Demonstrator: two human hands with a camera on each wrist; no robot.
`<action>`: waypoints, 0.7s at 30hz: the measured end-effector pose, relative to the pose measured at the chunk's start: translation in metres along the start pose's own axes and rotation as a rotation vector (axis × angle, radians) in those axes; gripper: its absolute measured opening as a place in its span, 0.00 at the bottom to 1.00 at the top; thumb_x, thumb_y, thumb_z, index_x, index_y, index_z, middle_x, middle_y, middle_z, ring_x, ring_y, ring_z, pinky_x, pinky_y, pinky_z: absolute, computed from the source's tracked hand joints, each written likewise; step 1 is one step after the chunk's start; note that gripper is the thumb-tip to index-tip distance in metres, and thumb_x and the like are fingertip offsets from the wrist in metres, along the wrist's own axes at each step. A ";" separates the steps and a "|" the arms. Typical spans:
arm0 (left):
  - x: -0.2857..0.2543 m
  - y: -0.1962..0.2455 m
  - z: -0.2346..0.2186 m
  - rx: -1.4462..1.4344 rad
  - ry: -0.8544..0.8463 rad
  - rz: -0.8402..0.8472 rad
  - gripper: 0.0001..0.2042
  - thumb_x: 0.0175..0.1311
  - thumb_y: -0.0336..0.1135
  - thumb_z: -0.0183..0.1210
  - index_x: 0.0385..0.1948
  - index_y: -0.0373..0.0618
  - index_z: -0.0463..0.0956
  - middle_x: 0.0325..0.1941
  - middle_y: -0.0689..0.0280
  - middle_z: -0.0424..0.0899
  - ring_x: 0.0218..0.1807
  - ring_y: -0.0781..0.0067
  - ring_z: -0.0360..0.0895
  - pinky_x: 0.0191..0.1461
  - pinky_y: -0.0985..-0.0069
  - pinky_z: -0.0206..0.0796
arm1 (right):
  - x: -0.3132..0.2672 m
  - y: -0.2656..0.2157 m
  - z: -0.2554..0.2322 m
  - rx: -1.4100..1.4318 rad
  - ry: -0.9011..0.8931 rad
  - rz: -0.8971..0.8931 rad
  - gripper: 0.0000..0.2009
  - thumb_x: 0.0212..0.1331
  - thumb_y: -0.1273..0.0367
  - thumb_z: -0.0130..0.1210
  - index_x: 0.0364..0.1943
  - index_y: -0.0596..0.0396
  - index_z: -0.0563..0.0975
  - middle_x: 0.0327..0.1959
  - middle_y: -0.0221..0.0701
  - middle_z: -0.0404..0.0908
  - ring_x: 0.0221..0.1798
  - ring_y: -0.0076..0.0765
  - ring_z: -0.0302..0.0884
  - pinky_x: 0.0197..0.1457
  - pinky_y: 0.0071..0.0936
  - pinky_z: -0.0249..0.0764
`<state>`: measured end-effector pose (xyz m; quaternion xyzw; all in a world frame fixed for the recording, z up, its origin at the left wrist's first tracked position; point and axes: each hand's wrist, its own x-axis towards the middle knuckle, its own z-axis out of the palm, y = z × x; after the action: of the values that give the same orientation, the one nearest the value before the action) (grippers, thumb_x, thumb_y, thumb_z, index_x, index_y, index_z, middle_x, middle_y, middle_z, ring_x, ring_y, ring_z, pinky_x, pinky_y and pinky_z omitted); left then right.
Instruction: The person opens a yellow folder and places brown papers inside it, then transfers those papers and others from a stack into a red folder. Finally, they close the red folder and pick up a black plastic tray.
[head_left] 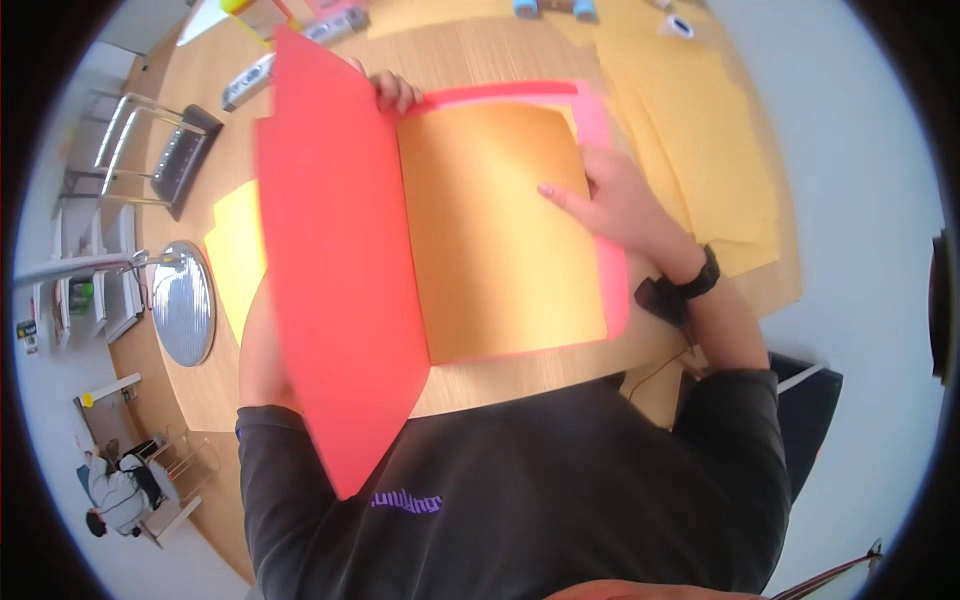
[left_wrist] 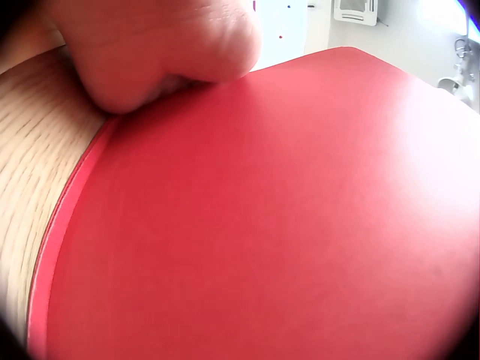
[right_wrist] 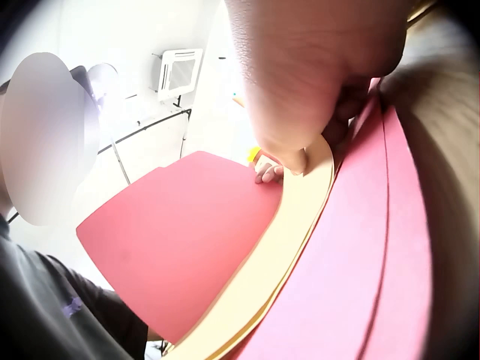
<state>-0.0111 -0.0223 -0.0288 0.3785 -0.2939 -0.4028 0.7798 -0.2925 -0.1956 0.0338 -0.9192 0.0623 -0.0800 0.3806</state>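
A red folder (head_left: 335, 250) stands open, its left cover raised and its pink right part (head_left: 617, 290) lying under a stack of orange-yellow sheets (head_left: 500, 240). My left hand (head_left: 396, 92) is at the folder's top edge near the fold, fingertips showing past the cover; the left wrist view has the hand (left_wrist: 165, 45) against the red cover (left_wrist: 262, 202). My right hand (head_left: 625, 205) grips the right edge of the sheets, thumb on top. In the right wrist view the hand (right_wrist: 315, 75) holds the curved sheets (right_wrist: 289, 225) above the pink part (right_wrist: 337, 247).
Large yellow sheets (head_left: 700, 150) lie on the table at the right. More yellow paper (head_left: 236, 255), a round ribbed silver object (head_left: 184, 305) and a black stand (head_left: 186, 160) are on the left. Blue wheeled pieces (head_left: 555, 9) lie at the far edge. Another person (head_left: 125, 490) sits at lower left.
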 end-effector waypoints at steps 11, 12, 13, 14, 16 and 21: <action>0.002 -0.007 -0.008 -0.187 -0.177 0.019 0.25 0.81 0.56 0.41 0.23 0.50 0.61 0.27 0.70 0.61 0.40 0.69 0.62 0.59 0.68 0.60 | -0.002 -0.027 -0.016 0.071 0.311 0.057 0.22 0.60 0.66 0.67 0.57 0.58 0.75 0.42 0.37 0.81 0.41 0.39 0.81 0.48 0.33 0.78; 0.001 -0.004 -0.006 -0.256 -0.199 0.011 0.24 0.81 0.55 0.42 0.23 0.50 0.61 0.28 0.70 0.61 0.40 0.70 0.63 0.59 0.69 0.60 | -0.011 -0.041 -0.028 -0.053 0.387 0.003 0.22 0.59 0.67 0.67 0.55 0.59 0.75 0.42 0.37 0.81 0.40 0.39 0.80 0.48 0.32 0.77; -0.003 0.006 0.006 -0.250 -0.215 0.021 0.24 0.81 0.55 0.42 0.23 0.50 0.61 0.28 0.70 0.61 0.40 0.70 0.63 0.59 0.69 0.60 | -0.023 -0.056 -0.038 -0.174 0.459 -0.049 0.21 0.58 0.68 0.68 0.54 0.59 0.76 0.42 0.36 0.80 0.40 0.39 0.80 0.48 0.31 0.77; -0.012 0.018 0.023 -0.155 -0.115 -0.009 0.24 0.81 0.55 0.42 0.23 0.50 0.61 0.28 0.70 0.61 0.39 0.71 0.63 0.59 0.68 0.60 | -0.045 -0.077 -0.048 -0.246 0.466 -0.063 0.19 0.58 0.70 0.67 0.52 0.60 0.77 0.41 0.37 0.80 0.40 0.39 0.79 0.49 0.31 0.76; -0.017 0.027 0.023 -0.068 -0.003 -0.047 0.24 0.81 0.54 0.43 0.23 0.50 0.61 0.28 0.70 0.61 0.39 0.71 0.63 0.59 0.68 0.61 | -0.105 -0.127 -0.056 -0.194 0.476 0.050 0.10 0.56 0.73 0.65 0.41 0.60 0.81 0.35 0.36 0.80 0.39 0.41 0.80 0.47 0.31 0.75; -0.001 0.008 0.005 -0.176 -0.082 0.065 0.25 0.82 0.54 0.40 0.21 0.50 0.59 0.26 0.68 0.60 0.37 0.70 0.62 0.60 0.69 0.61 | -0.247 -0.097 -0.040 0.569 -0.180 0.468 0.10 0.64 0.71 0.58 0.25 0.59 0.78 0.26 0.32 0.82 0.31 0.29 0.79 0.37 0.25 0.71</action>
<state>-0.0118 -0.0206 -0.0201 0.2819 -0.3012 -0.4167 0.8101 -0.5366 -0.1112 0.1060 -0.7408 0.2122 0.0763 0.6327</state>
